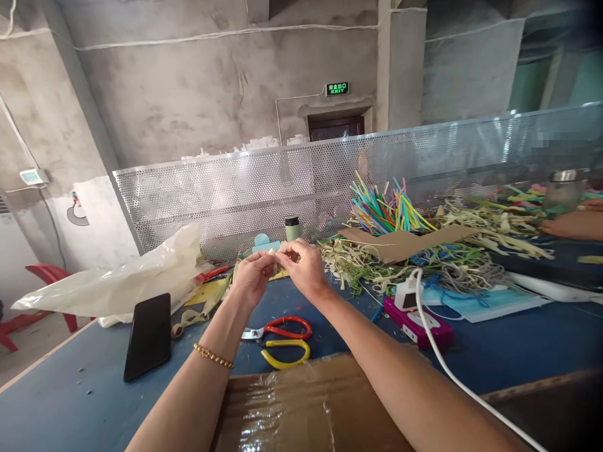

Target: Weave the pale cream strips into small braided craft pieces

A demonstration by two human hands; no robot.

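My left hand [253,274] and my right hand [304,267] meet above the blue table, fingertips pinched together. Between them shows a small pale, cream-coloured piece [272,252], too small to name, and both hands appear to grip it. Below the hands lies a pair of scissors [257,334] with one red and one yellow handle, its blades partly hidden by my left wrist. A green bottle with a black cap [293,227] stands just behind my right hand. Light-green and pale fabric strips [207,307] lie left of my left hand.
Around the blue table [61,402] are a black phone [148,337], a white plastic bag [141,276], a cardboard box [301,408], colourful pipe cleaners [384,207], tangled strips [348,260], a purple power strip [419,323] with a white cable, and a perforated metal screen [226,201].
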